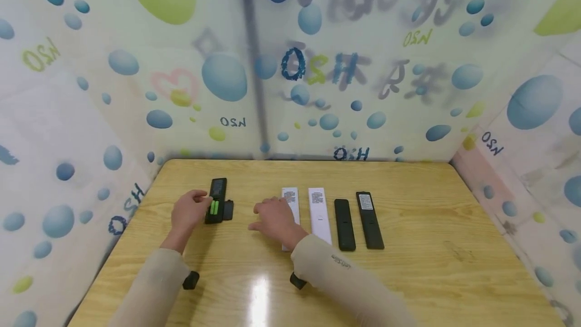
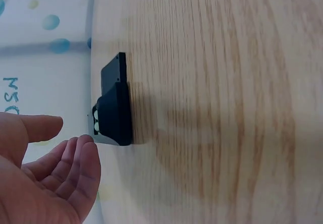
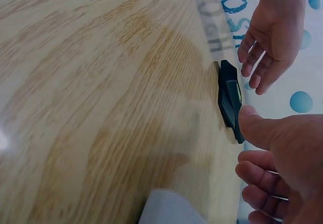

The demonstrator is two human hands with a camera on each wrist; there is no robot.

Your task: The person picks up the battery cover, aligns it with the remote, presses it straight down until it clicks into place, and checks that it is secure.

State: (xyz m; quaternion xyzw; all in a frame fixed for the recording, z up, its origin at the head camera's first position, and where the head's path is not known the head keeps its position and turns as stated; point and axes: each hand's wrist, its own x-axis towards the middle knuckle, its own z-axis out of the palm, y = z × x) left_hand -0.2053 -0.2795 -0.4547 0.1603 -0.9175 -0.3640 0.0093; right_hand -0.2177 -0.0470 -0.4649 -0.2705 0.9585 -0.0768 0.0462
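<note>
A black remote control (image 1: 218, 191) lies back up at the left of the table, two green batteries (image 1: 214, 207) in its uncovered compartment. Against its right side is a small black battery cover (image 1: 228, 210). My left hand (image 1: 188, 211) hovers at the remote's left edge; in the left wrist view its thumb and loosely bent fingers are apart, with nothing between them. To the right of the cover, my right hand (image 1: 275, 220) is held above the table, partly hiding a white remote (image 1: 291, 196). The right wrist view shows its thumb and fingers spread and holding nothing.
Right of that white remote lie another white remote (image 1: 320, 216), a black one (image 1: 345, 225) and a black one with a white label (image 1: 371, 223), all face down in a row. A patterned wall (image 1: 317, 115) stands behind the wooden table (image 1: 436, 246).
</note>
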